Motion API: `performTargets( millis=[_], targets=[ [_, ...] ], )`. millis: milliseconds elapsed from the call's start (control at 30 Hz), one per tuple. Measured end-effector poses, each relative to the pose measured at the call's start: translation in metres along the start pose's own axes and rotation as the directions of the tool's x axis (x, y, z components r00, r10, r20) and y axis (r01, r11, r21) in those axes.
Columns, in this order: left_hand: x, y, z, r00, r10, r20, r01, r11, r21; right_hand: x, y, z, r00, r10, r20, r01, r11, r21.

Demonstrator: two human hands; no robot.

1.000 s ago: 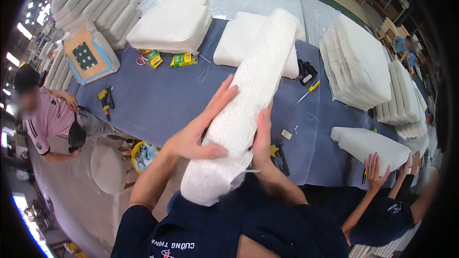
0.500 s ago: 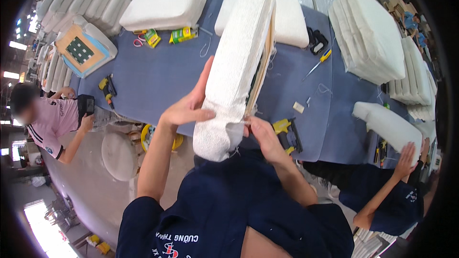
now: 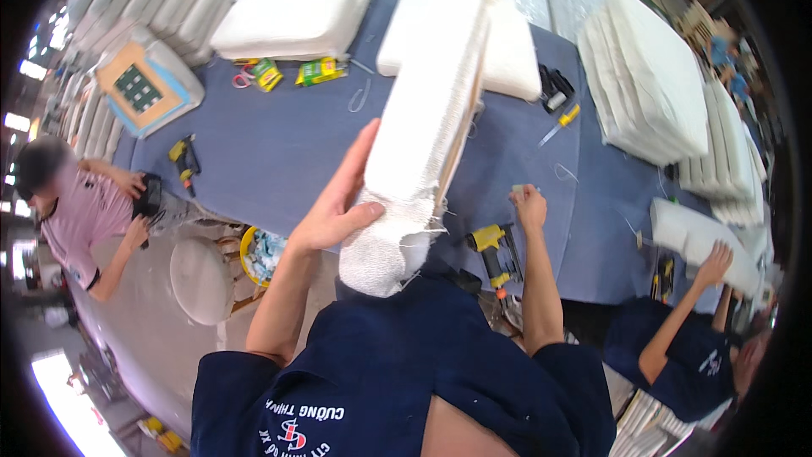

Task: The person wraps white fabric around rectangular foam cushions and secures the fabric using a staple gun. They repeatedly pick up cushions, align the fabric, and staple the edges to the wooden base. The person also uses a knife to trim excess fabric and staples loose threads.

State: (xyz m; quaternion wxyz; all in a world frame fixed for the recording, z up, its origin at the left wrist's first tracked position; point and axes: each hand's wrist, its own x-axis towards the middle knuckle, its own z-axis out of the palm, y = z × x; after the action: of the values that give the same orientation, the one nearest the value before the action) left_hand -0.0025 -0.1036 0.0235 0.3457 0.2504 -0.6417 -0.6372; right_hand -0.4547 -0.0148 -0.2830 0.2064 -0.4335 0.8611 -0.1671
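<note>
A long white fabric-covered cushion (image 3: 423,118) stands on its narrow side in front of me, its near end bunched and frayed. My left hand (image 3: 338,203) grips that near end from the left, thumb across the fabric and fingers partly hidden behind. Down its right side runs a strip of wooden board (image 3: 462,148). My right hand (image 3: 530,207) is over the table, apart from the cushion, its fingers closed on a small pale block (image 3: 518,189) that they mostly cover. Just left of my right forearm lies a yellow and black staple gun (image 3: 491,250).
Stacked white cushions (image 3: 647,76) stand at the right, more (image 3: 288,13) at the back left. A yellow screwdriver (image 3: 565,118), red-handled scissors (image 3: 243,78) and another staple gun (image 3: 183,161) lie on the blue-grey table (image 3: 279,135). Co-workers are at left and right, one touching a white cushion (image 3: 702,241).
My right hand has left the cushion's frayed edge and moved right to the small pale block, closing on it. My left hand keeps its hold on the cushion.
</note>
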Motion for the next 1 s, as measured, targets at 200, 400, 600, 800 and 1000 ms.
performTargets(
  millis=[200, 400, 600, 800, 1000],
  targets=[
    [-0.013, 0.001, 0.0, 0.994, 0.101, -0.031, -0.098, 0.99, 0.1, -0.113, -0.242, -0.141, 0.907, -0.407, -0.112, 0.262, 0.335, 0.905],
    [-0.004, 0.015, 0.027, 0.963, 0.262, 0.067, -0.271, 0.932, 0.243, -0.19, -0.339, -0.186, 0.424, -0.849, -0.316, 0.828, 0.221, 0.516],
    [-0.005, -0.005, 0.04, 0.932, 0.282, -0.228, -0.298, 0.954, -0.04, -0.205, -0.318, -0.174, 0.712, -0.512, -0.48, 0.653, 0.233, 0.721],
    [-0.01, -0.014, 0.037, 0.987, -0.05, -0.151, 0.026, 0.987, -0.156, -0.194, -0.241, -0.133, 0.875, -0.483, 0.028, 0.203, 0.42, 0.885],
    [0.014, 0.017, 0.049, 0.961, -0.274, -0.035, 0.276, 0.955, 0.111, -0.194, -0.252, -0.167, 0.809, -0.578, 0.105, 0.26, 0.514, 0.818]
  ],
)
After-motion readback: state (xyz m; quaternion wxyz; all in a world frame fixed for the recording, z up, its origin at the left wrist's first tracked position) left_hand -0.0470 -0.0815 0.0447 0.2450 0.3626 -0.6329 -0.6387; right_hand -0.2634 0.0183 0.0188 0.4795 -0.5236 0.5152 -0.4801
